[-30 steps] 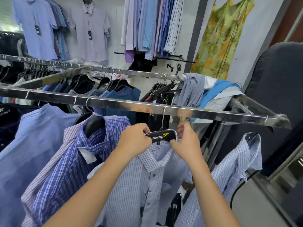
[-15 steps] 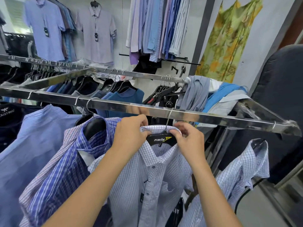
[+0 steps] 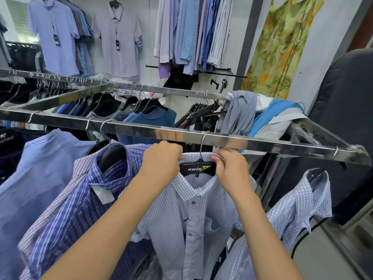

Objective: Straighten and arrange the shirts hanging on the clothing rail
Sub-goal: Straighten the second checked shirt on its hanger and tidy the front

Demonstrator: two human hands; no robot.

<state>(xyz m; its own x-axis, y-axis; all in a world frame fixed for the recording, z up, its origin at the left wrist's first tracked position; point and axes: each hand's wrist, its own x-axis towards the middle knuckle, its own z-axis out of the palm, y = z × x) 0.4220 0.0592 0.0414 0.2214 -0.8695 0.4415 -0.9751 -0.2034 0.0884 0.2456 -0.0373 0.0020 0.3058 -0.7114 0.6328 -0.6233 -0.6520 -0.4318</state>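
A pale checked shirt (image 3: 193,219) hangs on a black hanger (image 3: 198,168) hooked over the steel clothing rail (image 3: 141,131). My left hand (image 3: 161,160) pinches the collar on the hanger's left side, just under the rail. My right hand (image 3: 230,168) pinches the collar on the right side. To the left hangs a blue plaid shirt (image 3: 80,199), and beyond it a plain light blue shirt (image 3: 30,188). A second pale checked shirt (image 3: 298,209) hangs to the right.
Grey and blue garments (image 3: 252,118) lie draped over the rail's right corner. A second rail (image 3: 161,90) behind carries dark tops on hangers. Shirts hang on the back wall (image 3: 117,37). A dark padded shape (image 3: 343,118) stands at the right.
Both hands have risen from the hanger's sides to the back of the collar, pulling the collar up over the hanger top. The view has moved closer to the rail.
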